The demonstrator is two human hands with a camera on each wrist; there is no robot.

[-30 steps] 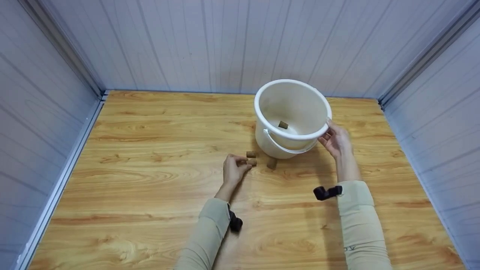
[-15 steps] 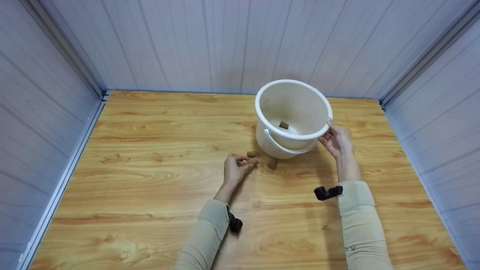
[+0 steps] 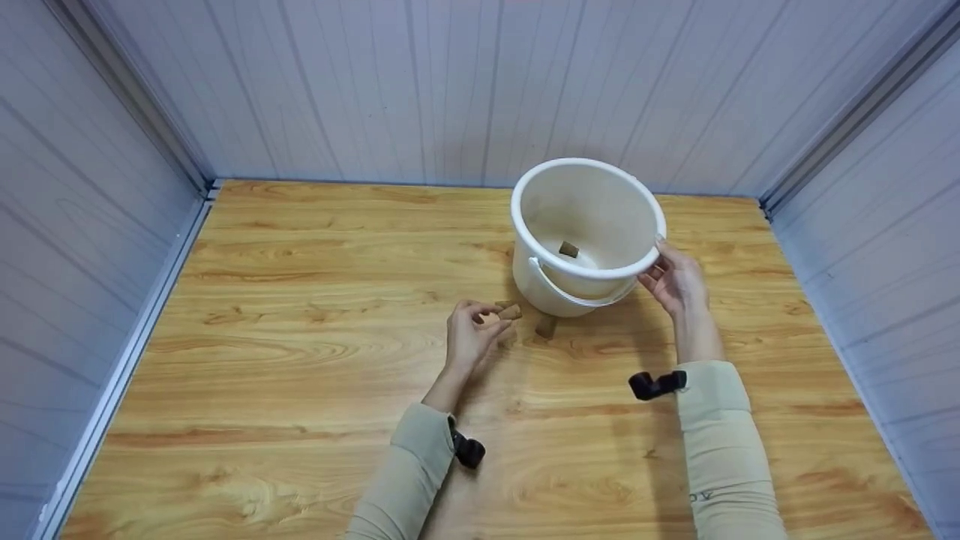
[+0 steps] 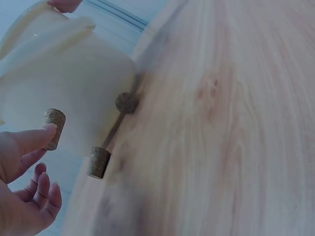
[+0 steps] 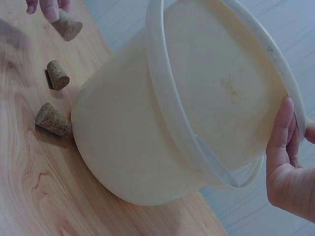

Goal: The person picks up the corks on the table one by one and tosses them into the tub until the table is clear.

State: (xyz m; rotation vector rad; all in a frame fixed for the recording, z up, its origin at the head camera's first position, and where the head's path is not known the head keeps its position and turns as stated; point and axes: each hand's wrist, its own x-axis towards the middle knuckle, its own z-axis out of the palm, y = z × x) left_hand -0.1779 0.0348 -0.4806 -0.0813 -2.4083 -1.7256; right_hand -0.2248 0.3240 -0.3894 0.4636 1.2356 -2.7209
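Observation:
My left hand (image 3: 469, 337) pinches a cork stopper (image 4: 54, 129) between thumb and fingers, held a little above the table and left of the bucket. My right hand (image 3: 679, 281) grips the rim of the white bucket (image 3: 551, 289) at its right side. One cork (image 3: 568, 249) lies inside on the bucket's bottom. Two more corks lie on the table near its base: one cork (image 3: 546, 326) in front, and another cork (image 5: 58, 75) partly hidden behind the held one in the head view.
The wood-grain table (image 3: 315, 435) carries everything. A pale panel wall (image 3: 375, 90) stands behind the bucket, with side walls (image 3: 82, 247) at left and right. The bucket's handle (image 3: 574, 300) hangs down along its front.
The left hand has lifted the pinched cork off the table and slightly away from me. The right hand and the bucket have stayed almost where they were.

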